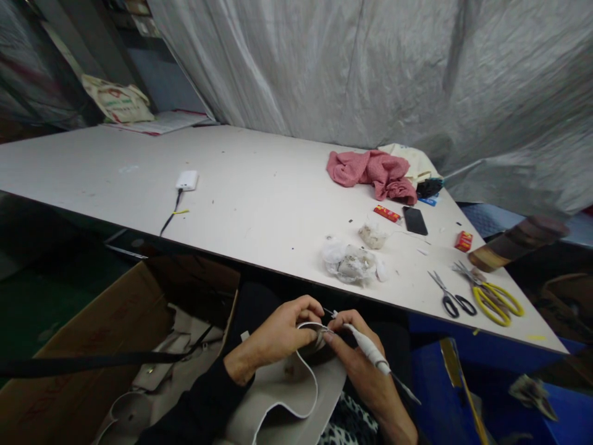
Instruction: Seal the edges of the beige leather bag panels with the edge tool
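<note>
Over my lap lies a pale beige, leather-like sheet (278, 395) with a white edge, curled into folds. My left hand (290, 330) is closed on its upper edge, thumb and fingers pinching it. My right hand (356, 352) pinches the same edge just beside it, fingertips nearly touching the left ones. A slim tool with a white-wrapped handle (370, 351) lies between the right thumb and fingers, its thin dark end pointing back past the wrist; its exact kind does not show. A thin dark line runs between the two hands' fingertips, too small to name.
A white table (259, 204) stands ahead, bearing crumpled plastic (354, 264), black scissors (451, 300), yellow-handled scissors (493, 300), a phone (414, 220), a pink cloth (370, 173) and a brown bottle (514, 244). Left is a cardboard box (78, 346) of beige pieces; right, blue bins (430, 377).
</note>
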`<move>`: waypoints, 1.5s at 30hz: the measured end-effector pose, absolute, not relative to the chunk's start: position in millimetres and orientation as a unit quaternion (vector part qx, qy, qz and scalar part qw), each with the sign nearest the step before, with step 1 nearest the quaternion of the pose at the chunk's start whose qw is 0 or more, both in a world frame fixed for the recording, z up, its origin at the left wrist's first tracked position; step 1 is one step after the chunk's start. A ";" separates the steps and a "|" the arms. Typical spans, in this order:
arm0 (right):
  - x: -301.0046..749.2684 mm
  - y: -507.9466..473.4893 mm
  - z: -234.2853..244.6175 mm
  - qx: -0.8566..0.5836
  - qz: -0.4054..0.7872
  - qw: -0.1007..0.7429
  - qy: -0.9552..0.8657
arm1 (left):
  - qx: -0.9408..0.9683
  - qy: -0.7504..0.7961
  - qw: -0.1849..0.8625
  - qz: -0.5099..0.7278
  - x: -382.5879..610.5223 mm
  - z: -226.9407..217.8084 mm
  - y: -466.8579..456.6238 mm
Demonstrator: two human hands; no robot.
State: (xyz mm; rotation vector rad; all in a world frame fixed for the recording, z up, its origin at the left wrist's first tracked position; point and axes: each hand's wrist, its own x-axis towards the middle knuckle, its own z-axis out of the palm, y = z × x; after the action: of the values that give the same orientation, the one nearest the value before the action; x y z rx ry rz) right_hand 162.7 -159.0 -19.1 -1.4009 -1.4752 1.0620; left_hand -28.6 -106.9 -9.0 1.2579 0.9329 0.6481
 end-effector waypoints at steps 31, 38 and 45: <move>163.1 -160.3 -20.5 -0.552 0.418 0.429 -0.580 | 0.565 0.426 0.648 0.282 -28.3 -6.0 -106.0; 163.1 -166.9 -14.5 -0.568 0.379 0.448 -0.577 | 0.499 0.330 0.731 0.328 -42.2 -4.7 -103.5; 211.8 -200.5 9.6 -0.634 0.168 0.497 -0.567 | 0.469 0.391 0.659 0.439 -64.8 -15.4 -107.9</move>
State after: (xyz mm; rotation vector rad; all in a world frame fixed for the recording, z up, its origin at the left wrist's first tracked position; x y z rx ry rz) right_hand 211.8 -200.5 9.6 -1.5356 -1.3739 0.4066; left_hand -64.8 -107.9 -15.4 1.0629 0.8853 0.9947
